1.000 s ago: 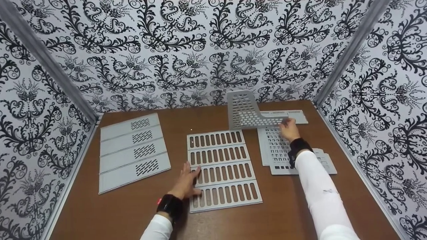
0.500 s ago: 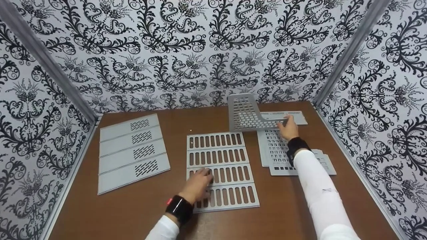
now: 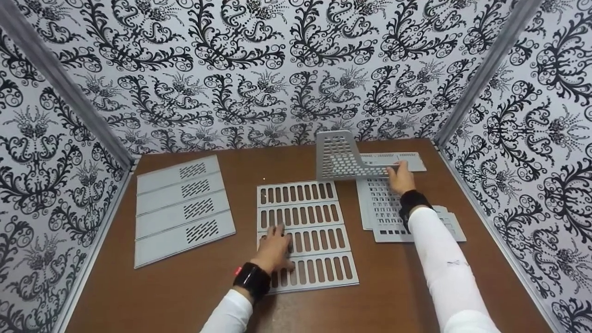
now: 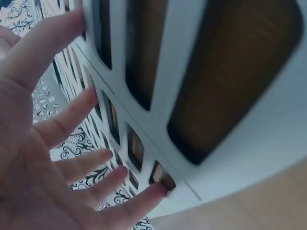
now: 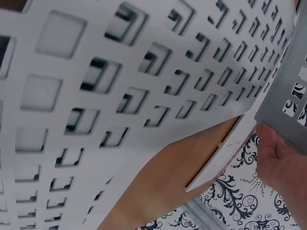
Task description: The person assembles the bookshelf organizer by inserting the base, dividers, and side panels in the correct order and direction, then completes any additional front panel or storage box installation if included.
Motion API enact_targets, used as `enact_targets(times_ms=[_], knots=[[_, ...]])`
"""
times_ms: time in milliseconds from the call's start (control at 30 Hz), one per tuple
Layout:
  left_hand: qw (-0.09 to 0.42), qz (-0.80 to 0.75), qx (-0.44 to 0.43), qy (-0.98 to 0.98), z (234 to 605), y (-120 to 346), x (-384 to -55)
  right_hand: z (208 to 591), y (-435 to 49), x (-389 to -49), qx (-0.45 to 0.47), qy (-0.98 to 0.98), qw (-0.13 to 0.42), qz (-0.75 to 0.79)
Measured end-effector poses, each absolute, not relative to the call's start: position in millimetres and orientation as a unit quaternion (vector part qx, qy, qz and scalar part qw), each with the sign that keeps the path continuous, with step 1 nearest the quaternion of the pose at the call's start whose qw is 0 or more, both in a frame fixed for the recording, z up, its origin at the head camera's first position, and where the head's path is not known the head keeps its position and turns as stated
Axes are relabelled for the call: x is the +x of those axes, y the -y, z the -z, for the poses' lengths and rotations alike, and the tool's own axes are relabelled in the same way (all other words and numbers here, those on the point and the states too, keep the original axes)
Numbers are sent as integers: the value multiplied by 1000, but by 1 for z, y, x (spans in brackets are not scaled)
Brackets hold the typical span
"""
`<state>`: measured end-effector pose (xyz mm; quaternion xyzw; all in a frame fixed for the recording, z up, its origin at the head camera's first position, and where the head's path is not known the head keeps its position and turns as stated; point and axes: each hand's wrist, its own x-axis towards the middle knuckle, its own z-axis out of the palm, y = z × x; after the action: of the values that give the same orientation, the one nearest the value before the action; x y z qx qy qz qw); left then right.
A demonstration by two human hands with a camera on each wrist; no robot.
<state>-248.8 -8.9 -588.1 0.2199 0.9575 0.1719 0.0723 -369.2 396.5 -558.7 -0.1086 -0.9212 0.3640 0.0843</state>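
Our right hand [image 3: 402, 179] pinched a grey L-shaped perforated panel [image 3: 340, 159]; our left hand [image 3: 273, 249], fingers spread, touched pale-grey slotted panelling [image 3: 305, 227].

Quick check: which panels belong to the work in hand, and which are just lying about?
Likely the job:
L-shaped perforated panel, held by the right hand
Slotted panels, under the left hand

Seemingly just lying about:
Slant-slotted panels, left
Square-holed panel, centre right
Narrow panel, back right
Stepped panel, far right

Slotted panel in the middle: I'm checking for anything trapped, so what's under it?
Brown tabletop shows through the slotted panel; whatever its solid parts or the left hand cover is hidden.
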Motion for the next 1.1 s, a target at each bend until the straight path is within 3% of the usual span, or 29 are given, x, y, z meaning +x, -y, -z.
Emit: enact_targets(times_ms=[167, 700, 1100], knots=[[39, -140, 219, -965, 591, 6, -251, 566, -400, -375, -112, 920, 87, -365], [65, -80, 219, -970, 589, 3, -248, 550, -383, -370, -110, 903, 17, -416], [57, -105, 216, -969, 588, 3, -249, 558, -386, -380, -147, 878, 15, -455]])
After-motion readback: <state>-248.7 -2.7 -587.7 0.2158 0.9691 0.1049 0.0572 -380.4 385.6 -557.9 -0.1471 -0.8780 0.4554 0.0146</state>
